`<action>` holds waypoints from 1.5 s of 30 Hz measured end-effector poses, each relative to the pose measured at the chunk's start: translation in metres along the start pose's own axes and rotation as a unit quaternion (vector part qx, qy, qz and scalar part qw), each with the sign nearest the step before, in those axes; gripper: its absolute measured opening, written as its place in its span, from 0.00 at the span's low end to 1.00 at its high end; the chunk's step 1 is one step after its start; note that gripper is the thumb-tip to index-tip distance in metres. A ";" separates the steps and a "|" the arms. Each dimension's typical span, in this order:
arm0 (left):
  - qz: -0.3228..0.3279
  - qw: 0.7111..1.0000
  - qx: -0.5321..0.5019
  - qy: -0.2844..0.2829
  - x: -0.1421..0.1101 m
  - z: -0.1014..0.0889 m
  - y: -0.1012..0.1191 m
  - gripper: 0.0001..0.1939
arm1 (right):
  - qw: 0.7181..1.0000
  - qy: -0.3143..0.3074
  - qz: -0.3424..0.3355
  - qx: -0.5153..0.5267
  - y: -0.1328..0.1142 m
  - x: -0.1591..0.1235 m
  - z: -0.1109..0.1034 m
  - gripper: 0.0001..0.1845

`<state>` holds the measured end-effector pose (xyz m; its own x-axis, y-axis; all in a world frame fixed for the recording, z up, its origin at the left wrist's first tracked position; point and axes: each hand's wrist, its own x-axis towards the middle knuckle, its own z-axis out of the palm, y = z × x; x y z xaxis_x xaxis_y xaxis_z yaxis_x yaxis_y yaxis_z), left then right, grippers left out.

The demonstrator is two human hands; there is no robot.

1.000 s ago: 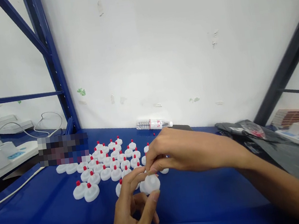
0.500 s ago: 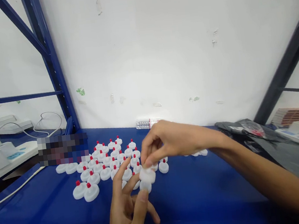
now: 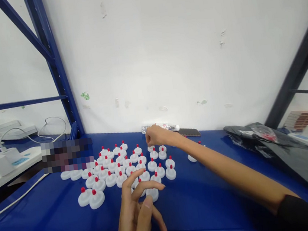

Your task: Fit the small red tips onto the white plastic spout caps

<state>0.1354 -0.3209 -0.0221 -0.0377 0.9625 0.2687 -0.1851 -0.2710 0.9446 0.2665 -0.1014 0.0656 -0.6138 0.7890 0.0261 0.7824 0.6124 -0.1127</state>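
Many white round caps with red tips [image 3: 110, 179] stand on the blue table, mostly in a loose group left of centre. My right hand [image 3: 155, 135] reaches to the back of the group. Its fingers are closed at a white round cap [image 3: 151, 149], whose red tip they hide. In front, my left hand [image 3: 140, 211] is open, its fingers stretched and apart. Beyond its thumb is another white round cap [image 3: 152, 194], partly covered by thumb and middle finger; it looks to rest on the table. A few more caps [image 3: 192, 158] lie behind my right forearm.
A clear bottle [image 3: 174, 127] lies along the wall beside a dark phone [image 3: 189, 132]. Black plastic bags [image 3: 277, 160] cover the right side. Power strips with plugs [image 3: 11, 165] and a white cable [image 3: 20, 195] are at the left, near a blue rack post [image 3: 58, 67].
My right hand has gone from beside my left hand, where it held a white cap, to the back of the group. The left hand has barely moved.
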 end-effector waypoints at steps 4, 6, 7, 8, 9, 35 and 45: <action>0.006 1.000 0.005 -0.004 -0.001 0.002 0.002 0.22 | 1.000 -0.010 0.012 -0.012 0.002 0.002 0.000 0.11; 0.011 1.000 0.006 -0.004 -0.001 0.003 0.002 0.21 | 0.999 0.010 0.034 -0.025 0.005 0.001 -0.006 0.18; 0.013 1.000 0.007 -0.004 -0.001 0.004 0.003 0.20 | 0.998 0.024 0.049 -0.035 0.007 -0.001 -0.011 0.20; 0.015 1.000 0.009 -0.005 -0.002 0.005 0.003 0.19 | 0.996 0.038 0.067 -0.045 0.010 -0.004 -0.017 0.20; 0.017 1.000 0.011 -0.005 -0.002 0.006 0.004 0.18 | 0.994 0.049 0.086 -0.054 0.014 -0.008 -0.024 0.18; -0.001 0.999 0.022 -0.031 0.000 -0.001 -0.005 0.25 | 0.993 -0.064 0.096 0.034 0.025 -0.064 -0.086 0.05; -0.030 0.997 0.077 0.003 -0.002 0.002 -0.004 0.26 | 0.929 -0.203 -0.266 0.159 -0.074 -0.095 -0.083 0.02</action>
<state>0.1382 -0.3220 -0.0259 -0.0364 0.9770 0.2102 -0.0340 -0.2114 0.9768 0.2754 -0.2175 0.1543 -0.9442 0.2564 -0.2069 0.3264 0.8139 -0.4807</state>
